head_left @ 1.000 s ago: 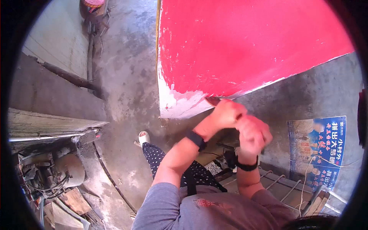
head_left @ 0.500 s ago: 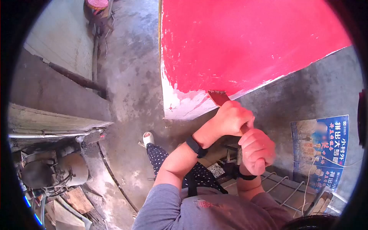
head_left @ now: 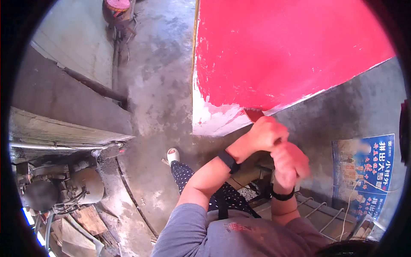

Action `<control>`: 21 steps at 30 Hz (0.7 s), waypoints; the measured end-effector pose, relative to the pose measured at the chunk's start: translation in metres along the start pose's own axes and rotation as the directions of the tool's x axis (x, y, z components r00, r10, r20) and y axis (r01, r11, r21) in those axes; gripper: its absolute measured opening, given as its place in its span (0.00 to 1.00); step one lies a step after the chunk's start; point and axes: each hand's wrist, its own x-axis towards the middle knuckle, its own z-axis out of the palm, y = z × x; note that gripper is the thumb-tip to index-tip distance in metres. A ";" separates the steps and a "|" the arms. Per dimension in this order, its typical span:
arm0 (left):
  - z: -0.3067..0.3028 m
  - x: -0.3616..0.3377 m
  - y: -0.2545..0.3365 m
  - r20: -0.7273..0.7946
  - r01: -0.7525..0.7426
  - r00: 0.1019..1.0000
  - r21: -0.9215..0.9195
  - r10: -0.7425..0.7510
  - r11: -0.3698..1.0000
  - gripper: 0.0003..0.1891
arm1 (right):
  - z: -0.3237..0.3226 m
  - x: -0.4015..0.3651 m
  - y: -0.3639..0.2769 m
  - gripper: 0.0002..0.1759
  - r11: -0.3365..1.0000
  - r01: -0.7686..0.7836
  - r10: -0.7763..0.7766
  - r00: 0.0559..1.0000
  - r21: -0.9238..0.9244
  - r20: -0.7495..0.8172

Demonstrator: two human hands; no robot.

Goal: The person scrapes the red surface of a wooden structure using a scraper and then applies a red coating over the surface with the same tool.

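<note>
A red-stained scraper (head_left: 254, 115) has its wide end at the lower edge of a large red-coated board (head_left: 282, 55), beside a pale, whitish corner patch (head_left: 214, 118). My left hand (head_left: 269, 133) is wrapped round the scraper near its blade and wears a dark band on the wrist. Close against it, my right hand (head_left: 289, 162) is closed on the handle end, which the fingers mostly hide; it is somewhat blurred. Both hands look reddish.
A blue poster (head_left: 364, 171) is on the grey surface at right. Metal bars (head_left: 317, 210) stand at lower right. Machinery (head_left: 85, 186) and wooden boards (head_left: 90, 220) lie at lower left. A pink round object (head_left: 117, 4) is at top left.
The whole view has shifted, so the board and surroundings appear further right. The scraper is still at the board's lower edge, and my hands have come closer together around it.
</note>
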 end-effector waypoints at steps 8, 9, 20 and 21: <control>0.012 -0.003 0.002 0.139 0.242 0.966 -0.184 -0.218 0.953 0.08 | 0.003 0.000 -0.016 0.08 0.957 -0.163 0.156 0.987 -0.238 -0.047; 0.008 0.009 0.012 0.135 0.186 0.977 -0.134 -0.168 0.973 0.08 | 0.003 0.002 -0.015 0.08 0.957 -0.162 0.155 0.987 -0.240 -0.047; -0.008 0.014 0.020 0.140 0.163 0.979 -0.087 -0.150 0.983 0.09 | 0.009 0.011 -0.009 0.16 0.964 -0.099 0.060 0.985 -0.249 -0.161; -0.008 0.018 0.025 0.108 0.150 0.983 -0.029 -0.146 0.988 0.08 | 0.007 0.016 -0.014 0.17 0.995 0.003 -0.015 0.994 -0.104 -0.111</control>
